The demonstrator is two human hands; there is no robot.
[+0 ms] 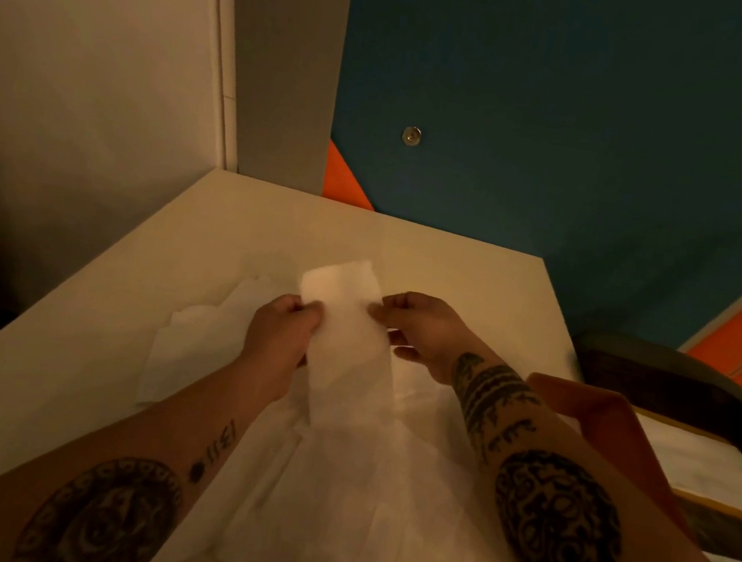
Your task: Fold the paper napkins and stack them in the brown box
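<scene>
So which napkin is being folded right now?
The narrow napkin strip pinched between the left hand and right hand, lifted off the table; the other napkins lie loose and flat beneath.

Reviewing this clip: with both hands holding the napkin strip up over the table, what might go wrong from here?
1. The left hand and right hand pinch the thin napkin by opposite edges; pulling apart may tear it.
2. The loose napkins beneath lie rumpled and overlapping, so setting it down may spoil the fold.
3. The brown box sits at the table edge under the right forearm; a reach might nudge it off.
</scene>
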